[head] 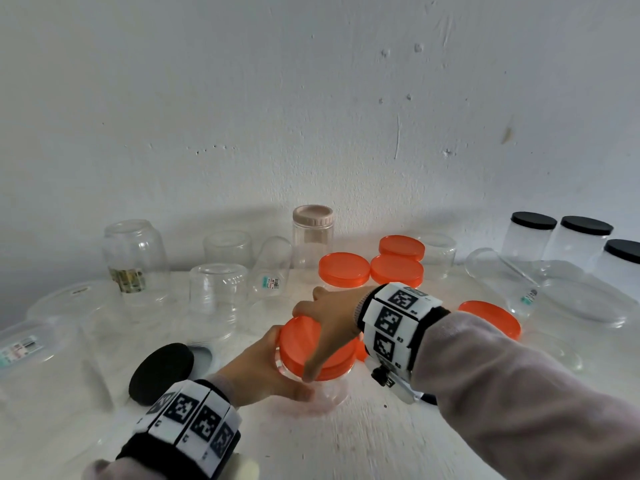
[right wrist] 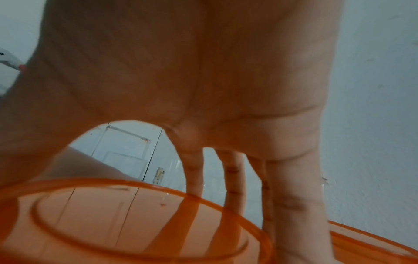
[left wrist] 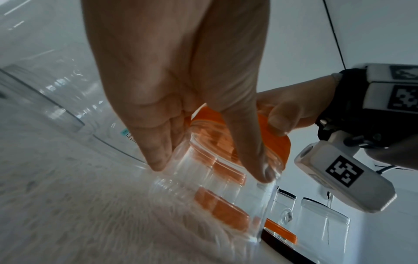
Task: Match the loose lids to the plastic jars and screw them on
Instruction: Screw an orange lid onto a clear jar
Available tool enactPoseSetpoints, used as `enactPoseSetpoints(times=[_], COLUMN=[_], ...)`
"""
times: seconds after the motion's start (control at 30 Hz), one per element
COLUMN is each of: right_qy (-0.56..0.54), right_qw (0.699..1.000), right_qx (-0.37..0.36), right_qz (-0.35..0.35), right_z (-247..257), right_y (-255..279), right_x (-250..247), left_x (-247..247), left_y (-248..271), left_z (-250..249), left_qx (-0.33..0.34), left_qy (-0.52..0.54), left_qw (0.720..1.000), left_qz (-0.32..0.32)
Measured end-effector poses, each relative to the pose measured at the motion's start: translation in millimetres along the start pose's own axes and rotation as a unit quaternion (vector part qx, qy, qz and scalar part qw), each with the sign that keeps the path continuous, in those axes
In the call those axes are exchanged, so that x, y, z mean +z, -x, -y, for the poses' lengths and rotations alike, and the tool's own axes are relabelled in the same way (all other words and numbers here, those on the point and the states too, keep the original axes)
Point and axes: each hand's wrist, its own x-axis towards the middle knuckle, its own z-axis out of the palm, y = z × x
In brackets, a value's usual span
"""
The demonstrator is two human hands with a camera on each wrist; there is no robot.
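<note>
Left hand [head: 258, 368]: lower middle of the head view, wrapped round the clear body of the jar [head: 323, 386], thumb on the near side and fingers [left wrist: 158, 142] down the far side, so it's holding the jar steady on the table [head: 363, 438].
Right hand [head: 332, 317]: comes in from the right and sits on top of the orange lid [head: 311, 344], fingers spread over the far rim and thumb hooked on the near edge. Gripping the lid, basically.
Lid and jar: the lid sits on the jar mouth and looks a bit tilted in the head view. Can't tell how far the thread has caught.
Right wrist view: mostly palm, with the see-through orange lid right under the fingers [right wrist: 294, 196].
Capped orange jars: three of them [head: 344, 270] [head: 396, 271] [head: 401, 247] clustered just above the hands, mid frame, and another orange lid [head: 491, 318] peeks out right of the right wrist.
Beige-lidded jar [head: 312, 233]: upright at the back, centre.
Black-lidded jars: three [head: 530, 237] [head: 581, 242] [head: 621, 268] at the far right edge.
Loose black lid [head: 161, 374]: lower left, just left of the left wrist, leaning on something clear.
Upside-down clear jars: a few [head: 133, 254] [head: 218, 299] on the left half, plus one on its side [head: 502, 278] at right.
Wrist bands: both wrists wear white bands [head: 398, 323] [head: 194, 417] with black square markers.
</note>
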Motion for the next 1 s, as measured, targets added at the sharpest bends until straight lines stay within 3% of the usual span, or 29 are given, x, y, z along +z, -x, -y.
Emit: enactPoseSetpoints(times=[0.37, 0.6, 0.8, 1.0], right_qy=[-0.045, -0.056, -0.035, -0.021], right_qw=[0.999, 0.996, 0.999, 1.0], right_qx=[0.01, 0.054, -0.005, -0.006], right_qz=[-0.023, -0.04, 0.022, -0.004], right_z=[0.9, 5.2, -2.9, -3.0], right_y=[2.8, -2.4, 2.8, 3.4], right_x=[5.0, 14.4, -1.9, 2.3], left_x=[-0.8, -1.3, -0.5, 1.3], left_y=[0.7, -0.9, -1.3, -0.6], left_z=[-2.8, -2.3, -2.1, -3.5], left_qx=[0.01, 0.002, 0.0, 0.005], left_qy=[-0.025, -0.051, -0.04, -0.045], left_qw=[1.0, 0.999, 0.999, 0.999], left_qz=[0.004, -0.007, -0.004, -0.006])
